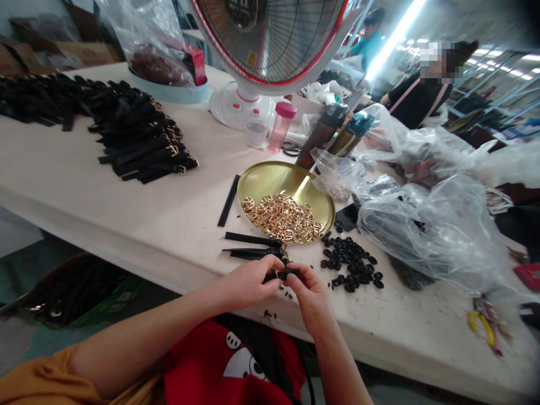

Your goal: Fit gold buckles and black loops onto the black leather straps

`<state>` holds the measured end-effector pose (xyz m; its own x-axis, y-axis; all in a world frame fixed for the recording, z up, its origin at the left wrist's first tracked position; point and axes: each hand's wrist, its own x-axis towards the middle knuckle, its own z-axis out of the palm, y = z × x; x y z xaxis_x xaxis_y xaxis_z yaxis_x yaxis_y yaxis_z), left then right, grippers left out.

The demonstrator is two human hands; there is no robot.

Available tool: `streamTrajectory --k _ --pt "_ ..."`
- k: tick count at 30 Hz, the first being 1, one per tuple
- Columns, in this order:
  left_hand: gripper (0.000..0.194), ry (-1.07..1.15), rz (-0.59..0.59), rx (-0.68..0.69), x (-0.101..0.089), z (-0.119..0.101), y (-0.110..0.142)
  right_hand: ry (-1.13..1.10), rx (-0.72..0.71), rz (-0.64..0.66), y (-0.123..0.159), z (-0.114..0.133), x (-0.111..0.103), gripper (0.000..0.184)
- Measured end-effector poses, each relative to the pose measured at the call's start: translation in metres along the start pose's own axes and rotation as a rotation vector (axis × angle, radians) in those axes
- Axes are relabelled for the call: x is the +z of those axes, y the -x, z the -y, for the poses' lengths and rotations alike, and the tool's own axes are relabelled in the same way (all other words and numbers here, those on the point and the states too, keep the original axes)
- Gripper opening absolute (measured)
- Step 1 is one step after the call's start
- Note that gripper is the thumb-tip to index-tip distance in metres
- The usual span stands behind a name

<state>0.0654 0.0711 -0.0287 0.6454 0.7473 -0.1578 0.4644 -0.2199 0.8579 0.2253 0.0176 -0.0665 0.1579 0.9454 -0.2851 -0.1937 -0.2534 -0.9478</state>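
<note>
My left hand [256,283] and my right hand [307,291] meet close to the table's front edge. Both are closed, pinching a short black strap [282,274] between them; a bit of gold metal shows at its left part, though the fingers hide most of it. Just behind them lie a few black straps [248,253], side by side. Beyond those, a round gold tray [270,174] holds a heap of small gold buckles [282,218]. To the right of my hands is a loose pile of small black loops [352,263]. Another black strap [229,201] lies left of the tray.
A big pile of buckled black straps [139,132] covers the back left. A white fan [242,107], a pink-lidded bottle [282,126] and dark bottles [323,132] stand behind the tray. Clear plastic bags [439,225] and yellow-handled pliers [481,326] lie right. Two people [426,84] are farther back.
</note>
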Motion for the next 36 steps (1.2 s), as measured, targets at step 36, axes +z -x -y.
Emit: streamTrajectory --k 36 --pt "0.02 -0.149 0.012 -0.127 -0.01 0.007 0.025 -0.242 0.211 0.108 0.018 -0.001 0.02 0.028"
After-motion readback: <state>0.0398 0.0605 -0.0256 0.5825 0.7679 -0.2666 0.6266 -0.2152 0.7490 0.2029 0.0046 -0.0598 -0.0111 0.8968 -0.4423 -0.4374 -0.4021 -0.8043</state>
